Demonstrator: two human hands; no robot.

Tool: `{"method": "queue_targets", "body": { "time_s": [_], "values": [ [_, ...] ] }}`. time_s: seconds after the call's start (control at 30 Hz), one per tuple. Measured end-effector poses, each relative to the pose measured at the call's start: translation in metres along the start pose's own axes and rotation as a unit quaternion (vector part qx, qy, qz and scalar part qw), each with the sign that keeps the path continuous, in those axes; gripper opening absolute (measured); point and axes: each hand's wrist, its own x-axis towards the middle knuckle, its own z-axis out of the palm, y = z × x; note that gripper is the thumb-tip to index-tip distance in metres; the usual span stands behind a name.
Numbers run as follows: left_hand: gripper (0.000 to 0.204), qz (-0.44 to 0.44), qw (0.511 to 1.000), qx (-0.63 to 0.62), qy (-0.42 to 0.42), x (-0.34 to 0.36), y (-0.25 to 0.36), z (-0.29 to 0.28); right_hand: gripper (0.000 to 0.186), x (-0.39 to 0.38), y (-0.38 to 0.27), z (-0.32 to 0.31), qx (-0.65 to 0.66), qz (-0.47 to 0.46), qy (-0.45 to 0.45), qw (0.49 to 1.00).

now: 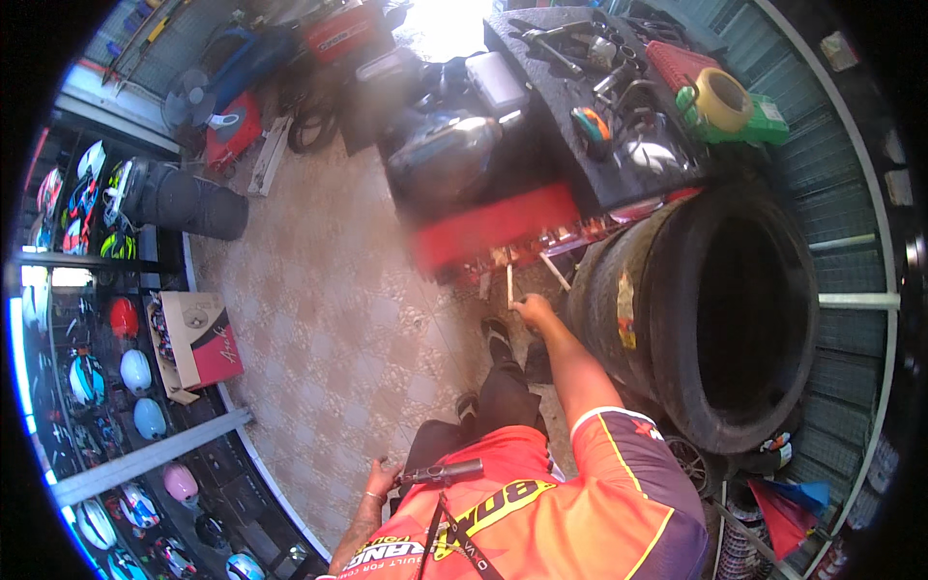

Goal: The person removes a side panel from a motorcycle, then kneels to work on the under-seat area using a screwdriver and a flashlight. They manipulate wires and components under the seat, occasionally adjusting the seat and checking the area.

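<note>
My right hand (532, 309) reaches forward, closed round the lower end of a thin pale stick (510, 282). The stick's upper end meets the lower edge of a red tool cabinet (498, 232), blurred in part. A second pale stick (555, 273) slants beside it. Low on the left, my left hand (384, 476) hangs near my hip, fingers loosely apart, with nothing visible in it. Close to that hand, a black tube-shaped piece (443, 472) lies across my shirt above a black strap. Large black tyres (739, 319) stand right beside my right forearm.
Wrenches and other tools lie on a dark bench top (556, 72), near a yellow tape roll (723, 100) on a green case (768, 121). Shelves of helmets (135, 372) and a cardboard box (198, 338) line the left. Tiled floor (319, 358) spreads between.
</note>
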Motion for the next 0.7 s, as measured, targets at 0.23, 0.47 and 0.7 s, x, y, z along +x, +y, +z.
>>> {"method": "queue_targets", "body": {
  "time_s": [0.23, 0.47, 0.7],
  "values": [
    [0.080, 0.039, 0.993, 0.105, 0.024, -0.019, 0.098, 0.053, 0.049, 0.124, -0.062, -0.046, 0.061, -0.066, 0.072, 0.993],
    [0.087, 0.032, 0.988, 0.142, 0.051, -0.028, 0.140, 0.079, 0.051, 0.129, -0.032, -0.055, 0.023, -0.021, 0.073, 0.997],
    [0.094, 0.013, 0.986, 0.156, 0.052, -0.027, 0.150, 0.081, 0.054, 0.135, -0.036, -0.056, 0.015, -0.012, 0.075, 0.997]
  ]
}}
